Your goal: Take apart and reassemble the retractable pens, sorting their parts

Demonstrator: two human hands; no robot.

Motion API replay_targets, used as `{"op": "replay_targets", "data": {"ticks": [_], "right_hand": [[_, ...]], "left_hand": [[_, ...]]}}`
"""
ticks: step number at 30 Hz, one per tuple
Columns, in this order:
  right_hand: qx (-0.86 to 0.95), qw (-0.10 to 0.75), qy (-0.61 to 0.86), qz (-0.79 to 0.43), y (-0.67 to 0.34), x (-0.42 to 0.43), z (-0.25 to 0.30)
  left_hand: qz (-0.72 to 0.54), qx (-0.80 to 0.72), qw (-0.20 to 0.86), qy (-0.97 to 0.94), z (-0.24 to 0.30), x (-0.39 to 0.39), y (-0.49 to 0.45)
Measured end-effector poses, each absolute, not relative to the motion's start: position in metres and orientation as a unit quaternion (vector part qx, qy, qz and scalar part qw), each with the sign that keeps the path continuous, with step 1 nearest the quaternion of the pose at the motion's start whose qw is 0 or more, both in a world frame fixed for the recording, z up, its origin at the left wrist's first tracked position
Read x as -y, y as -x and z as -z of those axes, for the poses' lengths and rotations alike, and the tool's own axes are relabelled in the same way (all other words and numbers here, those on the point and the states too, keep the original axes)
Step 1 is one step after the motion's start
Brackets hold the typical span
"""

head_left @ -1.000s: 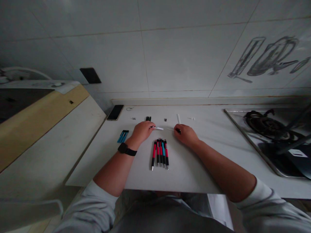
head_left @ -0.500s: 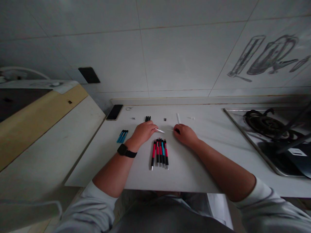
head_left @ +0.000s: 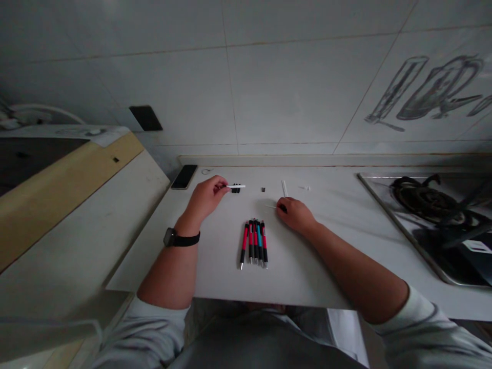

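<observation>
My left hand [head_left: 205, 196] is lifted toward the back of the white counter [head_left: 307, 266], its fingers pinched on a thin white pen refill [head_left: 236, 186] that points right over some small black pen parts [head_left: 236, 190]. On the counter to the right rests my right hand [head_left: 295, 214], closed on a small black pen piece [head_left: 282, 207] with a thin white tip sticking out to the left. Between my forearms lies a row of several assembled red, black and teal pens [head_left: 254, 242], tips toward me.
A phone [head_left: 184, 177] lies at the counter's back left corner. Small parts [head_left: 263, 189] and a white tube [head_left: 284, 187] sit along the back. A gas stove [head_left: 430, 205] fills the right side. At the left stands a lower wooden-edged surface [head_left: 65, 189].
My left hand has moved back and to the left with the white refill, away from my right hand. It now covers the blue pen barrels seen earlier. My right hand has stayed put.
</observation>
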State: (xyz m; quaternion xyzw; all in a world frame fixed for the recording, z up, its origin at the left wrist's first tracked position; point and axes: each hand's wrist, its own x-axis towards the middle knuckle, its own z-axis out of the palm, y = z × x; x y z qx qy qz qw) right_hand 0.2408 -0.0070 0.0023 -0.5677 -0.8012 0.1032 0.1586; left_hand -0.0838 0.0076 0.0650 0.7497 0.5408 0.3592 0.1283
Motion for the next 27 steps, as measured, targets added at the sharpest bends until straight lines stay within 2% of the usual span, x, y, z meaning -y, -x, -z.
{"op": "replay_targets", "data": {"ticks": [5, 12, 19, 27], "right_hand": [[0.807, 0.165, 0.558, -0.103, -0.242, 0.006, 0.000], [0.806, 0.167, 0.556, -0.112, -0.244, 0.006, 0.000], [0.809, 0.167, 0.552, -0.111, -0.246, 0.004, 0.001], [0.806, 0.158, 0.559, -0.110, -0.245, 0.006, -0.001]], "left_hand": [[-0.477, -0.554, 0.249, -0.635, -0.079, -0.010, 0.131], [-0.377, -0.582, 0.360, -0.624, -0.067, -0.012, 0.152], [-0.250, -0.615, 0.343, -0.664, -0.033, -0.026, 0.145], [-0.189, -0.630, 0.299, -0.692, -0.021, -0.037, 0.153]]}}
